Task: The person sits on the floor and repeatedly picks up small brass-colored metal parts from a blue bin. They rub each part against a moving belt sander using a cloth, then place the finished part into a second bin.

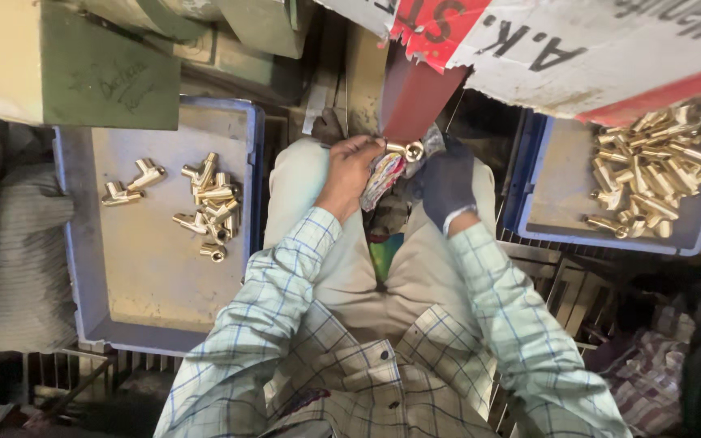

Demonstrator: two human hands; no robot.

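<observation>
Both hands, bare left hand and dark-gloved right hand, clench one small shiny brass elbow fitting and a multicoloured rag at upper centre. Slippery and pinched only by fingertips, it could, I judge, drop into the lap.

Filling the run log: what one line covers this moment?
left hand: bare, on cloth | right hand: gloved, holds brass fitting | blue trays of fittings either side

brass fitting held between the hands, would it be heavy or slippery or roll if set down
The brass fitting looks like solid polished metal, so probably heavy for its size and stiff. Its shiny surface may be slippery; the left hand grips it with a rag. Like fittings in the left tray lie on their angled bodies, so rolling seems unlikely.
</observation>
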